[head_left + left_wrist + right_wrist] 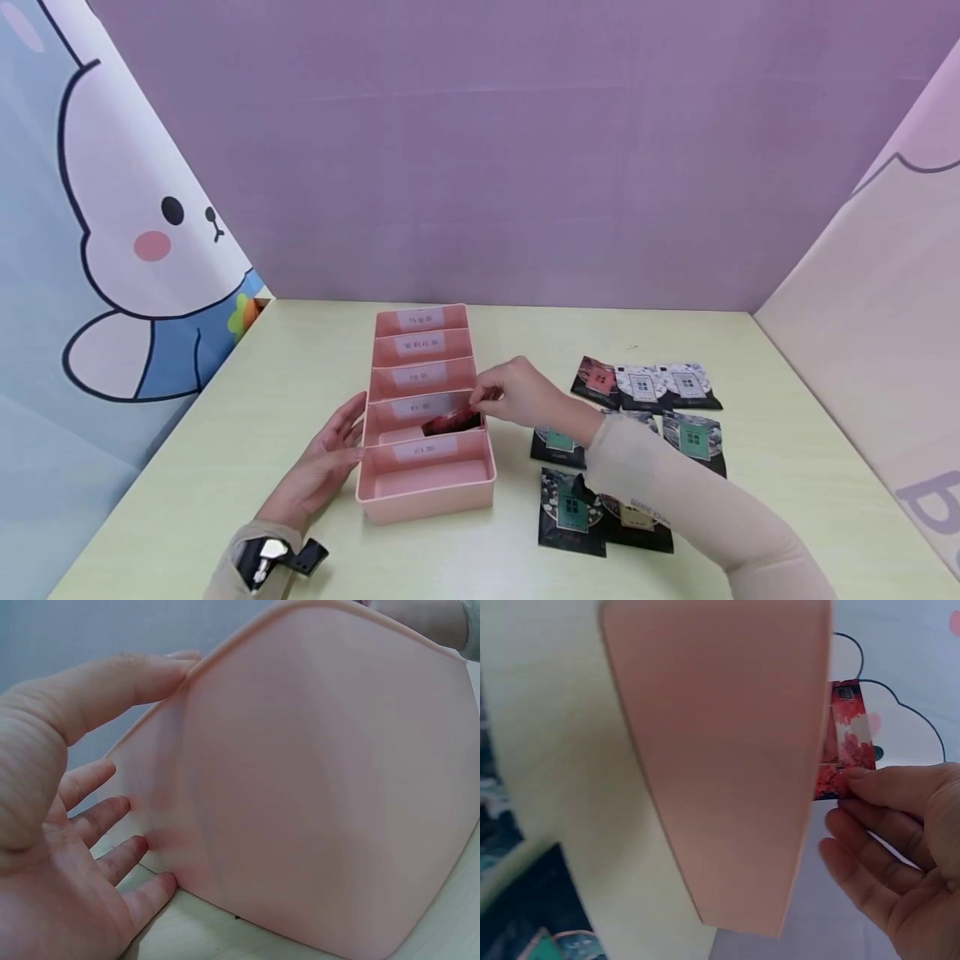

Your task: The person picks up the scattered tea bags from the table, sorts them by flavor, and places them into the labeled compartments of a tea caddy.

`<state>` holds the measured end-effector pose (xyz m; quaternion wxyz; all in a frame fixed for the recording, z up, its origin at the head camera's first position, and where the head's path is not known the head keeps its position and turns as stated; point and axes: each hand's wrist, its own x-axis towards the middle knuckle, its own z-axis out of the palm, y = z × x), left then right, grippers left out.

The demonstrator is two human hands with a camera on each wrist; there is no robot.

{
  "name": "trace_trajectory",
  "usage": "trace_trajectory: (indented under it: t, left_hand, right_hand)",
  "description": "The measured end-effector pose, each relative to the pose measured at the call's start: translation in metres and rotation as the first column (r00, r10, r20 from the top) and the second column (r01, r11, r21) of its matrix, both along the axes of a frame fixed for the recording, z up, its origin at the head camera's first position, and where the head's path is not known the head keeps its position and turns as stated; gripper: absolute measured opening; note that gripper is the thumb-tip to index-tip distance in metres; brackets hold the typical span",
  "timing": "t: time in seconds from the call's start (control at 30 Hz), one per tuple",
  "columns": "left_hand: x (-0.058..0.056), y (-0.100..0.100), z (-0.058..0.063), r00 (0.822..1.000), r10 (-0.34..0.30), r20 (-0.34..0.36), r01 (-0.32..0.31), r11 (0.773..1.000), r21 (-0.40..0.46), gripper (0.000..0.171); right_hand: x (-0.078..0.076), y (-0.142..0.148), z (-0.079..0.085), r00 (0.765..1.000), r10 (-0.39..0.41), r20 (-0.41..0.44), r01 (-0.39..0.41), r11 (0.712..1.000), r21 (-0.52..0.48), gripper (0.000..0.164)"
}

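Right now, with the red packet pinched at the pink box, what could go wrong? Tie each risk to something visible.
The right hand pinches the red packet near one edge, so it might slip or drop in crooked.

The left hand touches the pink box at its side; a harder push could shift it.

The right sleeve reaches over the loose packets and might drag some out of place.

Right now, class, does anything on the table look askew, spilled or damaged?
Nothing visible looks spilled or damaged. The red-labelled packet in the far row sits slightly askew, angled against the straighter white-labelled packets beside it. The right arm partly hides other packets.
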<state>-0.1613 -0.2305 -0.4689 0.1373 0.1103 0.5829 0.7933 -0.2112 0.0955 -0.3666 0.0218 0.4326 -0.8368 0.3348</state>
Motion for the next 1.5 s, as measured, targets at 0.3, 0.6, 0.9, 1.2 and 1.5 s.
trace_trajectory:
  t: [0.3,0.6,0.9,1.2,1.5]
  left_hand:
    - [0.0,-0.001,-0.001,1.0,-0.01,-0.026,0.01,1.0,-0.006,0.084]
    - [0.0,0.001,0.001,0.999,-0.014,-0.039,0.014,1.0,-0.012,0.083]
    - [0.0,0.001,0.001,0.999,-0.019,-0.037,0.018,1.0,-0.014,0.083]
    - [0.001,0.003,0.002,0.999,-0.016,-0.028,0.015,1.0,-0.019,0.082]
    - [0.0,0.001,0.002,0.999,-0.02,-0.038,0.019,0.999,-0.028,0.083]
  right_hand:
    - [0.007,0.007,-0.018,0.993,0.053,-0.104,-0.054,0.998,-0.01,0.006]
    - [0.007,0.011,-0.022,0.987,0.105,-0.118,-0.106,0.994,-0.002,0.005]
    - [0.003,0.019,-0.021,0.982,0.163,-0.093,-0.162,0.987,0.021,0.009]
    - [-0.01,0.036,-0.008,0.986,0.141,-0.091,-0.132,0.987,0.09,0.017]
    - [-0.032,0.066,-0.001,0.998,0.023,-0.064,-0.009,0.979,0.202,0.02]
